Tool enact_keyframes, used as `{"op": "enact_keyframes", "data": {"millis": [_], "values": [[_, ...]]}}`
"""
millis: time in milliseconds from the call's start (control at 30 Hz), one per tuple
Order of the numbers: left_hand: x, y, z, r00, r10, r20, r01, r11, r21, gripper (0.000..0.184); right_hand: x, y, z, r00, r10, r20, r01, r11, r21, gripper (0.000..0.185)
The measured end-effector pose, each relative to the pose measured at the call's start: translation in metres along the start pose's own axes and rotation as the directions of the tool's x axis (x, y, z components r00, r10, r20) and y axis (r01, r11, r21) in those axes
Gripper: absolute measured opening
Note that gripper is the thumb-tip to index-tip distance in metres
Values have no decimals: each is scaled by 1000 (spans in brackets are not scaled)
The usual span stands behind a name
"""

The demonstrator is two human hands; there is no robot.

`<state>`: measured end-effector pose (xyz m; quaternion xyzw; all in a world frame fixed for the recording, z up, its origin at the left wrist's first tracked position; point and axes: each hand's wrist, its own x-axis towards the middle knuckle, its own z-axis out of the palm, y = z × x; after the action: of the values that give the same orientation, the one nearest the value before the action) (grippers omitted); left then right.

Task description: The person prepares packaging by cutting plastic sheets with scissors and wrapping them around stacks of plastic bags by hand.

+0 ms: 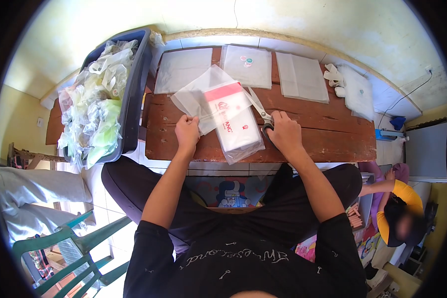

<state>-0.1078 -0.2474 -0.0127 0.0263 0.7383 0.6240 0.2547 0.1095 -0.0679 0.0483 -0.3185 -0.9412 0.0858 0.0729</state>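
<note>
My left hand is closed on the lower edge of a clear plastic sheet or bag, which lies tilted over the table. My right hand grips the dark handles of a pair of scissors, their blades spread and pointing up and left. Between my hands lies a pack in clear plastic with a red band and red print. The scissors' blades are beside the pack's upper right corner; whether they touch it I cannot tell.
On the wooden table lie several stacks of clear plastic bags, one with small round stickers. A dark crate of filled plastic bags stands left. A green chair is lower left. A person in yellow sits at right.
</note>
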Motion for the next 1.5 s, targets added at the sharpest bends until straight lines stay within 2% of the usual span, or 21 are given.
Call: {"op": "enact_keyframes", "data": {"millis": [200, 267, 300, 333, 367, 400, 467, 500, 567, 600, 667, 700, 767, 967, 1100, 1167, 1500], "values": [[2, 8, -3, 999, -23, 22, 21, 996, 89, 16, -10, 1, 3, 1000, 15, -2, -15, 1000, 22, 37], [2, 13, -9, 999, 12, 32, -21, 949, 314, 23, -12, -1, 2, 1000, 20, 10, -20, 1000, 16, 37], [2, 15, -11, 999, 13, 34, -23, 950, 312, 23, -12, -2, 2, 1000, 17, 13, -17, 1000, 15, 37], [0, 17, -14, 988, 157, -14, -119, 802, 585, 34, -12, -3, 2, 1000, 14, 16, -14, 1000, 15, 37], [-1, 18, -16, 952, 306, -17, -168, 568, 805, 48, -12, -3, 3, 1000, 14, 14, -14, 1000, 15, 37], [-11, 28, -14, 952, 307, -17, -169, 567, 806, 48, -13, -3, 4, 1000, 28, 7, -28, 999, 34, 35], [-33, 51, -2, 946, 318, -63, -123, 532, 837, 68, -12, -3, 5, 999, 41, -2, -41, 998, 50, 33], [-30, 47, 3, 946, 318, -65, -122, 533, 837, 68, -12, -2, 5, 1000, 28, 15, -28, 999, 23, 35], [-13, 31, 12, 802, 589, 95, -423, 448, 788, 72, -11, -3, 6, 999, 10, 34, -10, 1000, -3, 37], [-2, 23, 18, 802, 589, 93, -421, 449, 788, 72, -11, -4, 6, 999, 30, 26, -31, 999, 23, 35], [20, 11, 32, 690, 693, 208, -637, 444, 630, 74, -12, -4, 5, 998, 54, 15, -55, 997, 45, 34], [25, 12, 38, 687, 696, 210, -642, 445, 625, 74, -12, -5, 5, 999, 52, 8, -52, 998, 43, 34], [31, 10, 47, 735, 625, 261, -576, 375, 726, 69, -12, -5, 5, 999, 54, 4, -54, 998, 38, 34], [42, 1, 55, 728, 626, 278, -567, 322, 758, 66, -13, -4, 8, 999, 50, 11, -50, 997, 55, 35], [44, 0, 53, 758, 589, 280, -544, 335, 769, 64, -11, -2, 9, 999, 48, 20, -49, 998, 36, 36], [45, 1, 51, 800, 521, 297, -513, 337, 789, 66, -11, -3, 10, 999, 45, 23, -46, 998, 33, 36], [45, 0, 52, 811, 507, 292, -476, 280, 834, 67, -7, -2, 8, 999, 21, 36, -21, 1000, 8, 40]]}}
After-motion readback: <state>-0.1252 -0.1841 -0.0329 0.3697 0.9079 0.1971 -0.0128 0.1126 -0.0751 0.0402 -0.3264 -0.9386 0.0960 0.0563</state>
